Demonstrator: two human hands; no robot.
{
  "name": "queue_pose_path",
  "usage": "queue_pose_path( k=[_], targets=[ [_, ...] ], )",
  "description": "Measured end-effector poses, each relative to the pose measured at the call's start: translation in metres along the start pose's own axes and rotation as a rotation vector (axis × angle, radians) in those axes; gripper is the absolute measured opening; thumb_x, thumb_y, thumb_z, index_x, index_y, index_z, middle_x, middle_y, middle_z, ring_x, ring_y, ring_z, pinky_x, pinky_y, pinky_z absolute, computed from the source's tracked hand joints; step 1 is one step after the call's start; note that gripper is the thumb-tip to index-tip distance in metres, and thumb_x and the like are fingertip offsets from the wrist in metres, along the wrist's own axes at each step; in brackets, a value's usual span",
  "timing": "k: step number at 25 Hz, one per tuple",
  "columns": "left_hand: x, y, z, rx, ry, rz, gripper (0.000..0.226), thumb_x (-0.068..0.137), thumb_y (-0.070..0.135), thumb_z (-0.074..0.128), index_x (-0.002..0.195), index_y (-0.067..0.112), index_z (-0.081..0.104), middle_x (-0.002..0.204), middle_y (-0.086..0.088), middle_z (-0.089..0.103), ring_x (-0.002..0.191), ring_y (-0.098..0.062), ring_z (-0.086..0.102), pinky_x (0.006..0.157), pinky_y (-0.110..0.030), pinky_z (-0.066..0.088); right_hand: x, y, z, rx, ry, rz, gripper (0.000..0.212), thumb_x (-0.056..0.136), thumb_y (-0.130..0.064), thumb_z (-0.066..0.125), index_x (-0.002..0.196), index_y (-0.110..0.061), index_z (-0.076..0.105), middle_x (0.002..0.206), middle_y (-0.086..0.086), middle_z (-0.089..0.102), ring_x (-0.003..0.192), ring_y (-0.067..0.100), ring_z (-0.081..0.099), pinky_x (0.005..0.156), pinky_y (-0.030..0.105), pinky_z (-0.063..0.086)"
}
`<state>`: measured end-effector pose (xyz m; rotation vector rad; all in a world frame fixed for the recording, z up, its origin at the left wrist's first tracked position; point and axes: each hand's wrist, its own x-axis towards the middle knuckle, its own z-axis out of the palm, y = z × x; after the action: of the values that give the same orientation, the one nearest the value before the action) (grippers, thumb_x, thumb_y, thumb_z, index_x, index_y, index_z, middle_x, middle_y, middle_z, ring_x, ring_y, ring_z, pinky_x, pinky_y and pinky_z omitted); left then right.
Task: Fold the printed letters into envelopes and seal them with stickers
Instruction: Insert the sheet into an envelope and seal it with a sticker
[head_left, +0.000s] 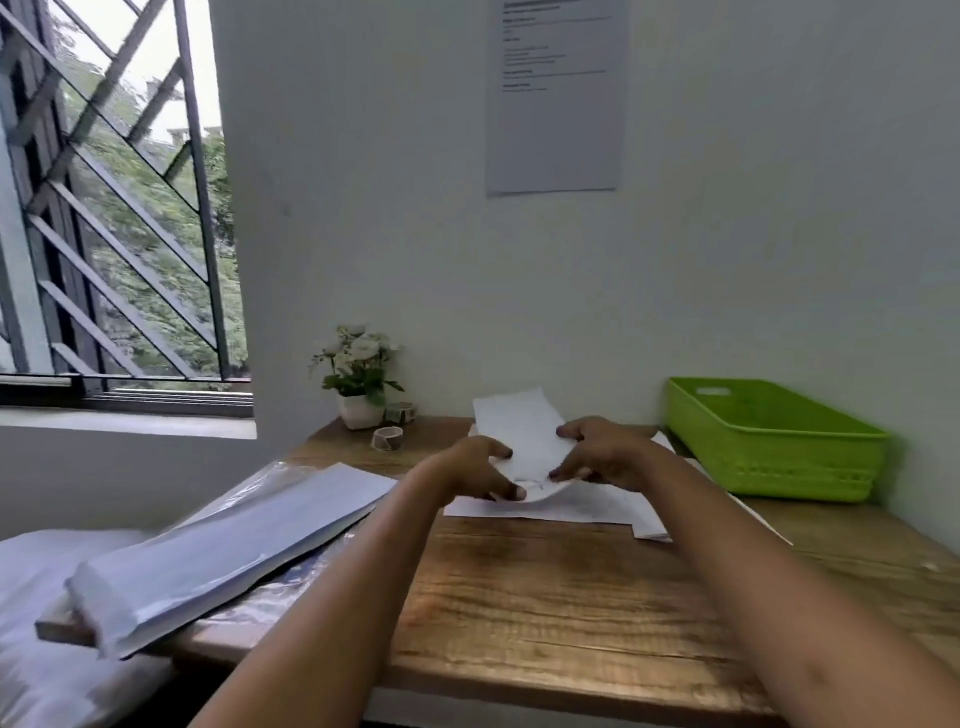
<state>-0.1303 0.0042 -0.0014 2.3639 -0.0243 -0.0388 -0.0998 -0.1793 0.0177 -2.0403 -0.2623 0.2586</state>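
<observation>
Over wooden table (571, 597), hands (470, 470) (605, 457) pinch a curved letter (519, 431).

Looks like a small home work corner, probably: wooden table (571, 597) against a plain white wall (779, 208), barred window (119, 208) at left, printed sheet (553, 130) stuck up, potted flowers (358, 374), green basket (769, 447), packed envelopes (218, 545).

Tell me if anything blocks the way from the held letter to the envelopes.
Nothing visible. The left hand and right hand hold the letter; only bare table lies between it and the envelopes.
</observation>
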Motion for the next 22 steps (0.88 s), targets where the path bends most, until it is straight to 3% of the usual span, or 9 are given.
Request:
queue_pose_path(
  k=[2, 4, 6, 9, 12, 14, 16, 19, 22],
  targets=[
    [0.013, 0.001, 0.007, 0.254, -0.031, 0.013, 0.069, 0.076, 0.035, 0.076, 0.137, 0.025, 0.046, 0.149, -0.009, 0.029, 0.119, -0.024, 0.051, 0.099, -0.033, 0.044, 0.004, 0.012, -0.009, -0.143, -0.020, 0.029, 0.081, 0.071, 0.011, 0.073, 0.142, -0.005, 0.039, 0.137, 0.015, 0.045, 0.114, 0.028, 0.053, 0.078, 0.027, 0.049],
    [0.024, -0.002, 0.014, 0.540, -0.016, 0.062, 0.061, 0.081, 0.051, 0.064, 0.137, 0.032, 0.045, 0.155, -0.009, 0.020, 0.138, -0.028, 0.029, 0.112, -0.042, 0.028, 0.010, 0.023, -0.011, -0.255, 0.004, 0.010, 0.073, 0.074, 0.007, 0.072, 0.140, -0.005, 0.042, 0.141, 0.017, 0.042, 0.119, 0.029, 0.051, 0.085, 0.027, 0.049],
    [0.027, -0.006, 0.021, 0.598, -0.038, 0.128, 0.057, 0.086, 0.056, 0.052, 0.138, 0.035, 0.041, 0.157, -0.005, 0.018, 0.144, -0.027, 0.019, 0.116, -0.046, 0.019, 0.016, 0.030, -0.015, -0.388, -0.010, -0.023, 0.064, 0.079, -0.004, 0.071, 0.138, -0.009, 0.046, 0.144, 0.013, 0.042, 0.124, 0.027, 0.049, 0.093, 0.026, 0.044],
    [0.027, -0.008, 0.024, 0.526, -0.077, 0.152, 0.054, 0.090, 0.056, 0.046, 0.139, 0.034, 0.040, 0.148, -0.005, 0.038, 0.132, -0.026, 0.039, 0.108, -0.043, 0.033, 0.018, 0.029, -0.041, -0.747, 0.196, -0.056, 0.045, 0.087, -0.018, 0.061, 0.131, -0.017, 0.055, 0.139, 0.007, 0.050, 0.123, 0.025, 0.050, 0.098, 0.029, 0.041],
    [0.022, -0.005, 0.028, 0.614, -0.005, 0.225, 0.047, 0.092, 0.053, 0.044, 0.134, 0.030, 0.046, 0.135, -0.008, 0.052, 0.117, -0.026, 0.052, 0.094, -0.037, 0.044, 0.015, 0.044, -0.060, -0.916, 0.429, 0.147, 0.050, 0.085, -0.037, 0.058, 0.132, -0.020, 0.051, 0.138, 0.006, 0.051, 0.123, 0.027, 0.051, 0.097, 0.035, 0.044],
    [0.020, -0.004, 0.032, 0.672, 0.045, 0.295, 0.041, 0.095, 0.047, 0.042, 0.129, 0.026, 0.051, 0.124, -0.008, 0.059, 0.108, -0.025, 0.057, 0.083, -0.032, 0.045, 0.013, 0.055, -0.056, -0.910, 0.304, 0.278, 0.075, 0.078, -0.056, 0.062, 0.138, -0.016, 0.043, 0.144, 0.004, 0.045, 0.130, 0.026, 0.046, 0.102, 0.036, 0.042],
    [0.018, -0.004, 0.034, 0.735, 0.096, 0.358, 0.035, 0.097, 0.041, 0.040, 0.124, 0.023, 0.055, 0.115, -0.008, 0.064, 0.101, -0.024, 0.059, 0.079, -0.031, 0.046, 0.014, 0.059, -0.046, -0.874, 0.258, 0.270, 0.088, 0.073, -0.057, 0.069, 0.142, -0.013, 0.037, 0.147, 0.005, 0.041, 0.132, 0.025, 0.043, 0.104, 0.036, 0.041],
    [0.017, -0.005, 0.035, 0.814, 0.156, 0.403, 0.030, 0.099, 0.028, 0.039, 0.125, 0.023, 0.053, 0.108, -0.008, 0.066, 0.094, -0.024, 0.062, 0.078, -0.034, 0.051, 0.015, 0.053, -0.048, -0.655, 0.307, 0.203, 0.087, 0.072, -0.033, 0.079, 0.143, -0.011, 0.034, 0.144, 0.010, 0.043, 0.130, 0.028, 0.045, 0.102, 0.035, 0.044],
    [0.010, 0.000, 0.039, 0.867, 0.199, 0.440, 0.041, 0.094, 0.010, 0.041, 0.131, 0.026, 0.039, 0.097, -0.006, 0.064, 0.081, -0.023, 0.059, 0.064, -0.030, 0.044, 0.014, 0.053, -0.057, -0.117, 0.389, 0.142, 0.069, 0.075, 0.001, 0.073, 0.137, -0.010, 0.045, 0.139, 0.019, 0.046, 0.123, 0.034, 0.049, 0.102, 0.043, 0.045]
  ],
)
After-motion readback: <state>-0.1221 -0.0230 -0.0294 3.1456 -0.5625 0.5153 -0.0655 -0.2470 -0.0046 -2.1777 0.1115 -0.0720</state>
